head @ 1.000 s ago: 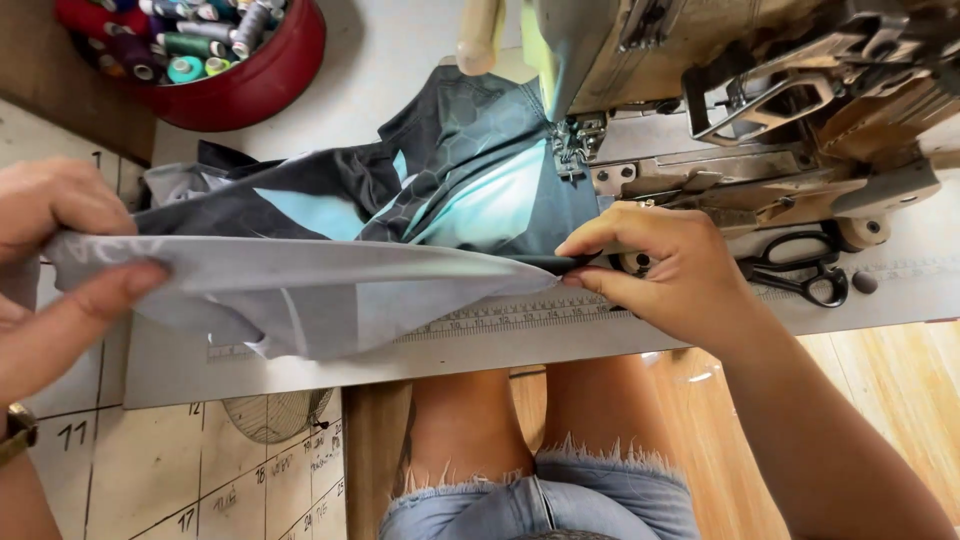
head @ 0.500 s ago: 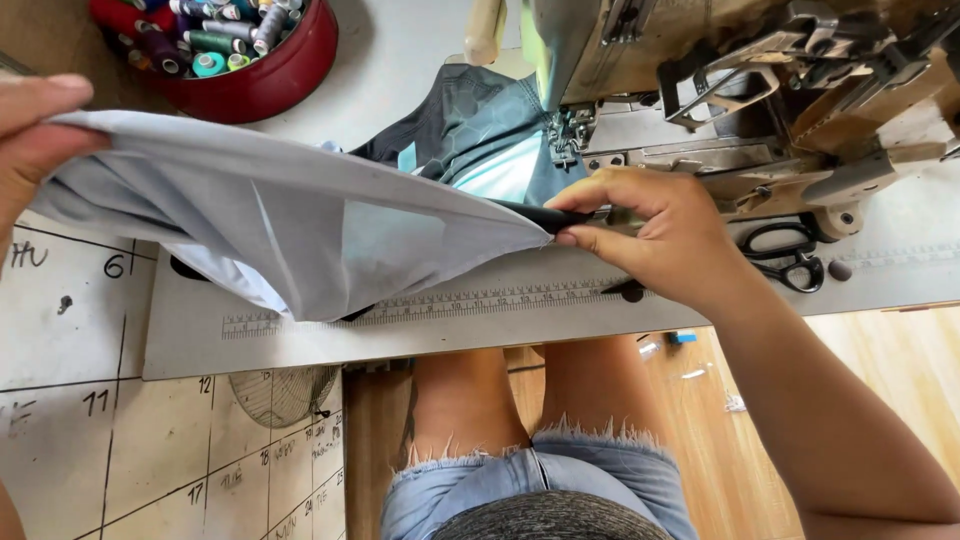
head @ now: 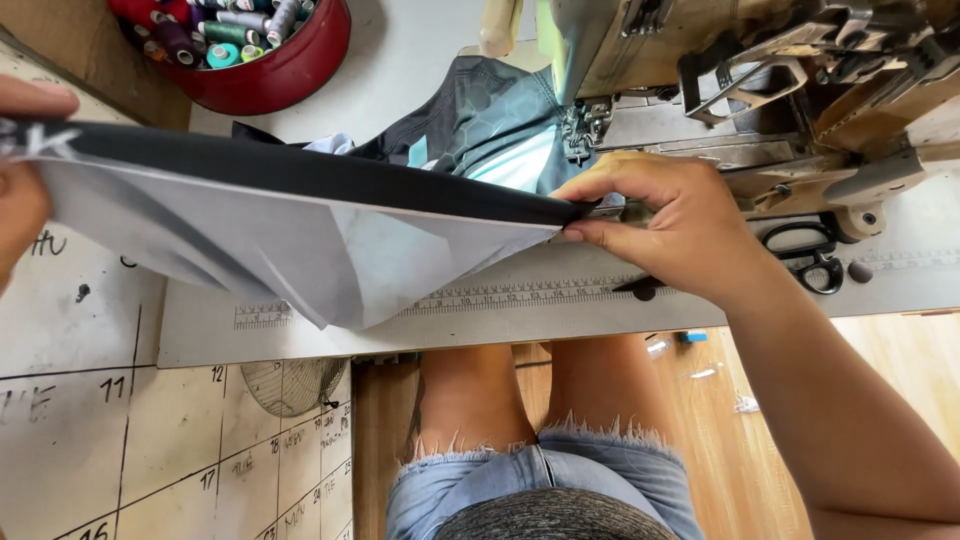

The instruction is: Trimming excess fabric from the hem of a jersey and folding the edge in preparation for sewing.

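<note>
- Clearly, the fabric [head: 300,235] is thin, soft and light: grey with a black band along its far edge, stretched taut between both hands above the sewing table [head: 620,300], sagging in folds on the near side.
- The right hand [head: 665,225] has fingers pinched together on the band's right end, just beside the sewing machine [head: 720,70].
- The left hand [head: 20,190] grips the left end at the frame edge; its fingers look closed on the cloth, though partly hidden.
- Being limp, it likely handles best held by the firmer banded edge.
</note>
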